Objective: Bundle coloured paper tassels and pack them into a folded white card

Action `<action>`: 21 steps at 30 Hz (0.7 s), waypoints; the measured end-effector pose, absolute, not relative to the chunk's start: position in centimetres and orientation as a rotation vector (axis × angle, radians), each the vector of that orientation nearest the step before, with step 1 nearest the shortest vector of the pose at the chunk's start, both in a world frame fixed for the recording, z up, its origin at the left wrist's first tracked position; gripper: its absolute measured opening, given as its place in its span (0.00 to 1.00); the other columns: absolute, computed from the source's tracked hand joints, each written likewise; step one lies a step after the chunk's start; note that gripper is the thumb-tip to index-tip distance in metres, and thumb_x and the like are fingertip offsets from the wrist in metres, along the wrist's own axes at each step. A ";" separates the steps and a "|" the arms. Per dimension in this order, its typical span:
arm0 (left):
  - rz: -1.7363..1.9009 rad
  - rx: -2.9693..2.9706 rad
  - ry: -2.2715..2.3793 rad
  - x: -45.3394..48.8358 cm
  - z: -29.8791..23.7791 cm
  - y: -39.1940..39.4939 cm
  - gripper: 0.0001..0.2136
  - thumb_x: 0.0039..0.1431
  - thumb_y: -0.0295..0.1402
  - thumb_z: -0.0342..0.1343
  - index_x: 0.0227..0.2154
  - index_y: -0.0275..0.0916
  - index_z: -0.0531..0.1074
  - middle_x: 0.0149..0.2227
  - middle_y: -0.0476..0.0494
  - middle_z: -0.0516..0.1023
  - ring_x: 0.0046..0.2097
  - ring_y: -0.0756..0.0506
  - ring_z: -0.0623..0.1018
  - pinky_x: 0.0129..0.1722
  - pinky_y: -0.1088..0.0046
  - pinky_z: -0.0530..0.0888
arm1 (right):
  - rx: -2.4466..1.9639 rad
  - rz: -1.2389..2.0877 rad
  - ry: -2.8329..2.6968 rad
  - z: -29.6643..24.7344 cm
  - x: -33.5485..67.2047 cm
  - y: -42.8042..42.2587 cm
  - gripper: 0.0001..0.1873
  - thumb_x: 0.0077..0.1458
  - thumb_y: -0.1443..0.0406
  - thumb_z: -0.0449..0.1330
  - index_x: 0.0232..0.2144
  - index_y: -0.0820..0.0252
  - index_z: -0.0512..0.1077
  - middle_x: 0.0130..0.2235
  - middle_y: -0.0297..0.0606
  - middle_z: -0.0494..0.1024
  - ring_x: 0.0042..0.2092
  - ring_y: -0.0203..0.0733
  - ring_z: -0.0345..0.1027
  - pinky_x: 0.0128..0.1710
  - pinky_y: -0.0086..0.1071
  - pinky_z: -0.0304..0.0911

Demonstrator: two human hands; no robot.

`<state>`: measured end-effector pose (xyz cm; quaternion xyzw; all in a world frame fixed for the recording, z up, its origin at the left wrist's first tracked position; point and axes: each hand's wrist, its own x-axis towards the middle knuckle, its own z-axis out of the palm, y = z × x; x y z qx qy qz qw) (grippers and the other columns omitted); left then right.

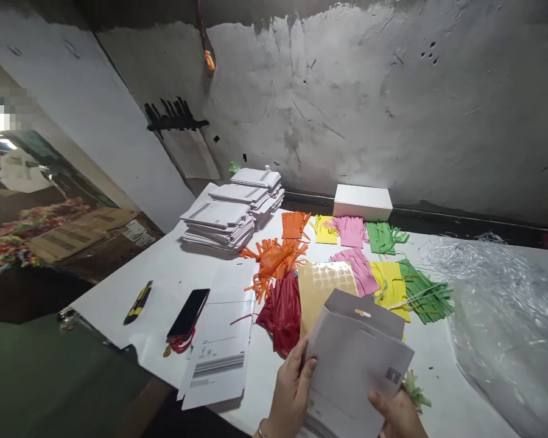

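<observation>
Both my hands hold a white cardboard box [347, 359] with a hang-hole flap at its far end and a grey "1" mark near its right side. My left hand [290, 386] grips its left edge, thumb on top. On the lower right, my right hand [395, 410] is closed on the other edge, its fingers mostly hidden beneath. Just beyond the box lies a tan sheet of round clear stickers [308, 286]. Around it are fringed bundles in dark red [281, 313], orange [274, 261], pink [358, 267], yellow [390, 286] and green [424, 292].
Flat printed white boxes [219, 340] lie at left, beside a phone [189, 313] and a yellow-black cutter [139, 302]. Stacks of flattened boxes [219, 225] stand at the back. Clear plastic [506, 328] covers the right side. A closed white box [363, 202] sits against the wall.
</observation>
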<state>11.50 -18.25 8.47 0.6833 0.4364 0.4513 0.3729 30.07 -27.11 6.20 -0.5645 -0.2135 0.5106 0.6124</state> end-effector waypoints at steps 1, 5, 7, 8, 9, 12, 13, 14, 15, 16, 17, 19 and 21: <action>1.169 1.794 1.114 11.6 8.6 -18.4 0.18 0.66 0.33 0.51 0.57 0.39 0.70 0.54 0.34 0.77 0.54 0.40 0.78 0.52 0.65 0.77 | -1.300 1.212 -0.466 6.4 30.1 -26.9 0.30 0.40 0.44 0.70 0.37 0.60 0.76 0.35 0.47 0.82 0.37 0.56 0.78 0.37 0.45 0.74; 1.217 1.979 1.126 11.0 9.3 -18.5 0.20 0.68 0.29 0.48 0.62 0.43 0.65 0.57 0.38 0.75 0.56 0.42 0.76 0.54 0.68 0.76 | -1.284 0.740 -0.507 9.2 31.3 -25.5 0.25 0.54 0.49 0.64 0.48 0.58 0.71 0.45 0.46 0.79 0.46 0.51 0.75 0.44 0.44 0.72; 1.213 2.079 1.100 10.7 9.7 -18.5 0.23 0.68 0.28 0.47 0.64 0.45 0.60 0.57 0.39 0.75 0.56 0.43 0.76 0.53 0.70 0.76 | -1.286 0.244 -0.673 11.5 32.3 -24.9 0.20 0.58 0.59 0.62 0.52 0.56 0.68 0.50 0.44 0.75 0.52 0.47 0.71 0.51 0.43 0.67; 1.203 2.127 1.075 10.6 9.9 -18.6 0.23 0.68 0.27 0.46 0.65 0.46 0.58 0.56 0.39 0.76 0.56 0.44 0.77 0.52 0.71 0.76 | -1.289 0.057 -0.853 12.8 32.7 -24.7 0.20 0.58 0.64 0.62 0.52 0.55 0.68 0.51 0.43 0.73 0.53 0.47 0.69 0.53 0.43 0.65; 1.188 2.173 1.047 10.5 10.1 -18.8 0.24 0.69 0.27 0.46 0.66 0.46 0.56 0.54 0.39 0.77 0.54 0.44 0.78 0.51 0.72 0.77 | -1.290 -0.068 -1.087 14.0 33.0 -24.6 0.21 0.56 0.68 0.62 0.53 0.55 0.68 0.52 0.44 0.73 0.55 0.48 0.68 0.55 0.43 0.63; 1.143 2.307 0.962 10.3 10.5 -19.6 0.25 0.69 0.27 0.44 0.67 0.43 0.54 0.49 0.38 0.79 0.50 0.45 0.79 0.49 0.71 0.78 | -1.280 -0.053 -1.718 17.4 32.7 -24.0 0.20 0.57 0.69 0.61 0.52 0.58 0.69 0.48 0.45 0.74 0.52 0.49 0.68 0.52 0.42 0.64; 1.135 2.345 0.949 10.2 10.6 -20.0 0.25 0.69 0.26 0.44 0.67 0.42 0.53 0.50 0.37 0.78 0.51 0.44 0.79 0.50 0.70 0.77 | -1.286 0.026 -1.795 18.3 32.4 -23.8 0.14 0.59 0.68 0.60 0.48 0.58 0.70 0.44 0.44 0.75 0.48 0.47 0.70 0.48 0.38 0.66; 1.128 2.372 0.951 10.1 10.7 -20.4 0.25 0.69 0.26 0.44 0.67 0.41 0.53 0.52 0.36 0.77 0.52 0.44 0.78 0.51 0.69 0.77 | -1.296 0.119 -1.824 18.9 32.0 -23.6 0.08 0.61 0.67 0.58 0.43 0.58 0.71 0.40 0.41 0.75 0.43 0.44 0.70 0.43 0.35 0.67; 1.130 2.391 0.963 10.0 10.8 -20.9 0.25 0.69 0.25 0.44 0.67 0.40 0.53 0.54 0.35 0.75 0.55 0.43 0.76 0.53 0.68 0.76 | -1.301 0.221 -1.843 19.4 31.6 -23.5 0.03 0.62 0.67 0.56 0.38 0.57 0.70 0.36 0.38 0.74 0.38 0.41 0.70 0.38 0.32 0.66; 1.135 2.399 0.985 10.0 10.9 -21.3 0.25 0.68 0.24 0.43 0.67 0.40 0.53 0.56 0.34 0.73 0.57 0.43 0.74 0.55 0.67 0.74 | -1.304 0.315 -1.858 19.7 31.3 -23.5 0.05 0.63 0.66 0.55 0.34 0.57 0.69 0.32 0.36 0.73 0.35 0.39 0.69 0.34 0.30 0.65; 1.145 2.403 1.004 10.0 11.1 -21.7 0.26 0.68 0.23 0.43 0.67 0.39 0.53 0.58 0.33 0.71 0.59 0.42 0.72 0.56 0.65 0.73 | -1.306 0.392 -1.872 19.9 30.9 -23.5 0.07 0.64 0.66 0.54 0.31 0.56 0.68 0.30 0.35 0.72 0.33 0.38 0.68 0.32 0.29 0.63; 1.177 2.412 0.992 10.3 11.4 -22.4 0.26 0.68 0.24 0.45 0.67 0.38 0.53 0.59 0.31 0.70 0.60 0.40 0.71 0.58 0.62 0.72 | -1.300 0.486 -1.901 20.1 30.2 -23.7 0.08 0.64 0.66 0.55 0.31 0.57 0.69 0.29 0.33 0.72 0.31 0.37 0.67 0.30 0.28 0.61; 1.217 2.376 0.923 10.8 11.7 -22.8 0.27 0.68 0.25 0.46 0.68 0.37 0.51 0.56 0.31 0.73 0.56 0.41 0.75 0.54 0.64 0.75 | -1.248 0.506 -1.947 20.2 29.4 -24.0 0.08 0.63 0.67 0.55 0.31 0.57 0.71 0.28 0.34 0.74 0.30 0.37 0.68 0.29 0.28 0.61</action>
